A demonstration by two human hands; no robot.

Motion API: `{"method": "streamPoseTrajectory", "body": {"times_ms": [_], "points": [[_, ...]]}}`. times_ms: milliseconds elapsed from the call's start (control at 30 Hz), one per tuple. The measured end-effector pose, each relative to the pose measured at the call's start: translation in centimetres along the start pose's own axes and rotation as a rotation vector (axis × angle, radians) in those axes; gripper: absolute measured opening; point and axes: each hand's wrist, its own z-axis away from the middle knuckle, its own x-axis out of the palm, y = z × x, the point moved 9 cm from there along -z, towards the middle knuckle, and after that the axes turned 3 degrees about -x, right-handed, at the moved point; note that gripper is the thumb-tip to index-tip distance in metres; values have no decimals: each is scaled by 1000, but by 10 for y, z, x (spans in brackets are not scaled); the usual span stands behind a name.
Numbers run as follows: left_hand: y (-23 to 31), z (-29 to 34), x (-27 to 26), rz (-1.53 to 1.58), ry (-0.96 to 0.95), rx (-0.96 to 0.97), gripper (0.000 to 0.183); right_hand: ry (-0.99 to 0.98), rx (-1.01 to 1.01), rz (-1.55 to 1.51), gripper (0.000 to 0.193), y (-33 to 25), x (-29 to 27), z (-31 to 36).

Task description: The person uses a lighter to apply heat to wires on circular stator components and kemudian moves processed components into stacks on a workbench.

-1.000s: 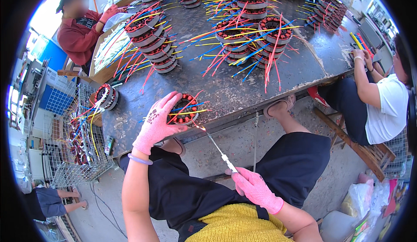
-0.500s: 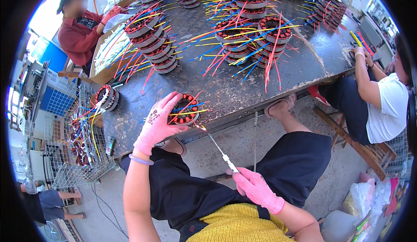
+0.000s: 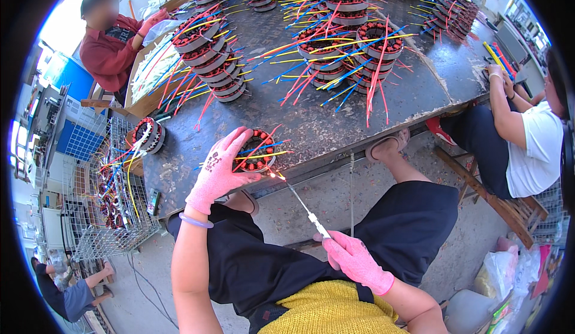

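Wound metal ring [image 3: 261, 164] with red, blue and yellow wires [image 3: 268, 155] at near edge of table [image 3: 179, 172], left gloved hand [image 3: 220, 169] gripping its left side, flame [image 3: 280, 176] just beside ring's near rim, at tip of thin white-handled tool [image 3: 318, 224], right gloved hand [image 3: 357, 262] closed around handle, stacks of similar rings [image 3: 207, 55] farther back.

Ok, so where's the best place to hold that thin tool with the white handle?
Probably the white handle, coming from the lower right, where the right hand grips. The tool slants up and left, its slim shaft pointing at a bright glow that fingers should likely avoid.
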Motion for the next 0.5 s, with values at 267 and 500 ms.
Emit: {"method": "streamPoseTrajectory", "body": {"times_ms": [267, 500], "points": [[4, 1, -4, -4, 41, 27, 91, -3, -7, 1, 33, 2, -2, 0], [5, -1, -3, -7, 19, 5, 92, 30, 28, -78, 33, 0, -6, 2]]}}
